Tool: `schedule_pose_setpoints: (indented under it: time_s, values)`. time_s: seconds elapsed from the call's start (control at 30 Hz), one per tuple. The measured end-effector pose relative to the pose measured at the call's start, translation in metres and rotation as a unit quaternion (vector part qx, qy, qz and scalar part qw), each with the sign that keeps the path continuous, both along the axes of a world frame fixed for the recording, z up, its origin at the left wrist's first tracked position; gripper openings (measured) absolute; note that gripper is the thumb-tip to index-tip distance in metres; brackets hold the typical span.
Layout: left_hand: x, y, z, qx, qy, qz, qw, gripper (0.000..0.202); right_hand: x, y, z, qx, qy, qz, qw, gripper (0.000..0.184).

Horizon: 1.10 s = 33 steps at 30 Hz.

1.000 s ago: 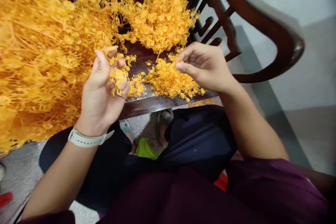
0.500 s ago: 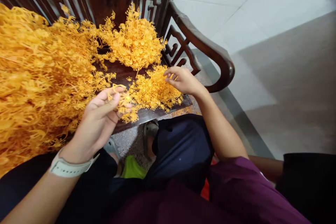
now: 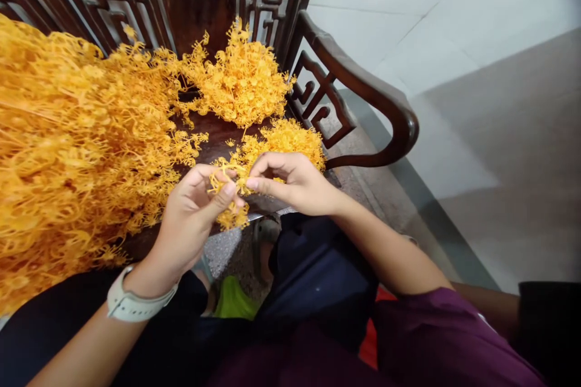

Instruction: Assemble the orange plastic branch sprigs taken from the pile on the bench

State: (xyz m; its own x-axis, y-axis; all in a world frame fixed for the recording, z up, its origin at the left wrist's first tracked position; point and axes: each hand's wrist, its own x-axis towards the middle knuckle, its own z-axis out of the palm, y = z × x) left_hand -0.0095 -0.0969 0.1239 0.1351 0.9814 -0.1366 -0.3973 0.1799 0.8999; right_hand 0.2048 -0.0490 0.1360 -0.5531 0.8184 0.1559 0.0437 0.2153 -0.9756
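Between the thumb and fingers of my left hand (image 3: 190,214) is a yellow plastic flower sprig (image 3: 218,179) with thin curled stems. My right hand (image 3: 297,184) meets it from the right, thumb and forefinger pinched at the sprig's small flower head. The fingertips of both hands are close together above the front edge of the dark wooden bench (image 3: 216,146). Just behind my right hand, and partly hidden by it, lies a low pile of loose yellow flower heads (image 3: 293,138). A few more yellow pieces (image 3: 233,217) hang below my left fingers.
A big heap of yellow plastic sprigs (image 3: 86,139) covers the left side. Another clump (image 3: 247,81) sits against the carved backrest (image 3: 195,0). The bench's curved armrest (image 3: 376,94) stands at the right. Part of another person's arm (image 3: 488,308) shows at lower right.
My right hand has come from over the loose pile, leftward and toward me, to the sprig in my left hand, and its fingers have closed there. The view has shifted slightly.
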Motion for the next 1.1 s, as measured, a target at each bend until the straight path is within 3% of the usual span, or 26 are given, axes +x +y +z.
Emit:
schedule_pose_setpoints:
  time_s: [0.17, 0.4, 0.57, 0.63, 0.83, 0.97, 1.1]
  values:
    - [0.001, -0.002, 0.005, -0.022, 0.001, -0.041, 0.999, 0.038, -0.002, 0.004, -0.002, -0.068, 0.093, -0.019, 0.993, 0.031]
    - [-0.001, 0.001, 0.008, 0.003, 0.029, 0.033, 0.999, 0.045, -0.005, 0.003, -0.005, -0.154, 0.155, -0.041, 0.975, 0.035]
    - [-0.007, 0.000, 0.005, 0.031, 0.165, -0.042, 0.985, 0.024, -0.012, 0.000, -0.007, -0.183, 0.146, -0.065, 0.970, 0.035]
    - [-0.007, 0.000, 0.004, 0.059, 0.205, -0.043, 0.976, 0.024, -0.016, -0.001, -0.008, -0.202, 0.147, -0.063, 0.966, 0.035]
    - [-0.006, 0.003, 0.004, 0.088, 0.209, 0.019, 0.974, 0.030, -0.019, -0.004, -0.010, -0.182, 0.129, -0.032, 0.974, 0.043]
    - [-0.009, 0.006, 0.007, 0.095, 0.229, -0.008, 0.969, 0.029, -0.016, -0.002, -0.014, -0.165, 0.127, -0.068, 0.976, 0.033]
    - [-0.007, 0.006, 0.008, 0.128, 0.250, -0.055, 0.958, 0.034, -0.024, -0.005, -0.017, -0.191, 0.162, -0.093, 0.964, 0.036]
